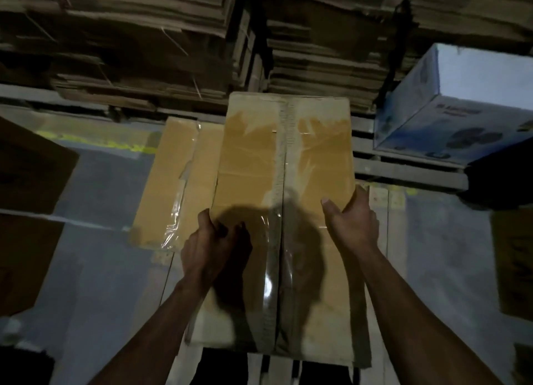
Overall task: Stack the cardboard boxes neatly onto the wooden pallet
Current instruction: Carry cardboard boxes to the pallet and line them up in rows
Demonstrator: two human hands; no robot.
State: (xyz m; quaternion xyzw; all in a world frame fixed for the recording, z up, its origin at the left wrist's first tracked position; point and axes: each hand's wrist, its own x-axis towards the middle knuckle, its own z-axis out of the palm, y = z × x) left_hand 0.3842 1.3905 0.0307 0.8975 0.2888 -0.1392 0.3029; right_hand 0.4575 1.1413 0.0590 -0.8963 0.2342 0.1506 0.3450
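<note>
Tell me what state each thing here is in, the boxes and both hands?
Top box: taped shut, held at both sides.
Lower box: taped shut, lying flat beside it.
Blue box: closed, on wooden slats.
Left hand: gripping the top box's left edge.
Right hand: gripping its right edge.

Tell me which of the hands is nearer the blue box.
Right. The right hand grips the taped cardboard box's right edge, below-left of the blue box; the left hand holds the opposite edge, farther away.
</note>
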